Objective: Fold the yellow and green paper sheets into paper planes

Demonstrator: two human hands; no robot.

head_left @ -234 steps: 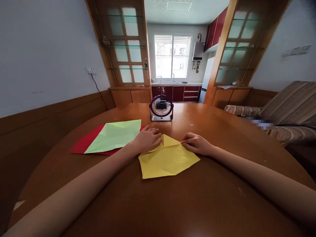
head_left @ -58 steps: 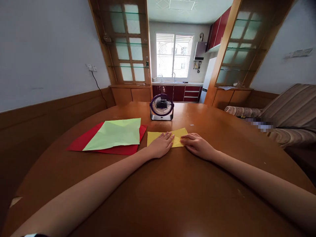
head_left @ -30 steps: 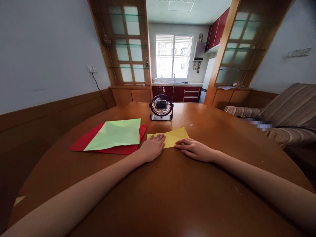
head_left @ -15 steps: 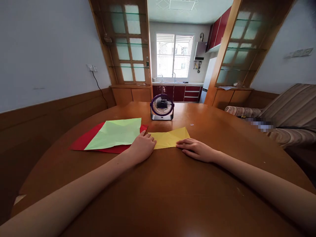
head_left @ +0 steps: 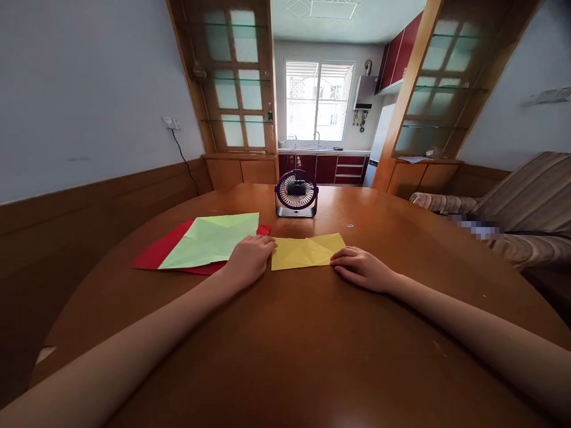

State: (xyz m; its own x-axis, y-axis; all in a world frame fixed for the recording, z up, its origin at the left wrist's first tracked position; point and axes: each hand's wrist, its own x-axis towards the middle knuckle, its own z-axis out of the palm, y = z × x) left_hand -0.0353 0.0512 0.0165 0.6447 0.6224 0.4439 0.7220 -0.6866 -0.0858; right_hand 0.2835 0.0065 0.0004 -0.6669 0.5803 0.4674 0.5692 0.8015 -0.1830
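A yellow sheet of folding paper (head_left: pixel 307 252), folded to a long strip with crease lines, lies on the wooden table in front of me. My left hand (head_left: pixel 253 255) is at its left end, fingers bent together at the upper left corner; its thumb is hidden. At the lower right corner, my right hand (head_left: pixel 363 268) has its fingers closed on the paper's edge, the thumb tucked low. A light green sheet (head_left: pixel 209 241) lies to the left, over a red sheet (head_left: pixel 149 254). My left wrist and hand cover part of both.
A small purple desk fan (head_left: pixel 297 193) stands behind the yellow paper. The round wooden table (head_left: pixel 312 345) spreads out under my forearms. A striped armchair (head_left: pixel 530 196) is at the right, beyond the table's edge. Wooden cabinets and a kitchen lie farther back.
My left hand has slid off the paper's surface to its upper left corner. My right hand has shifted outward to the right edge, so more of the yellow paper shows. The view has turned slightly left.
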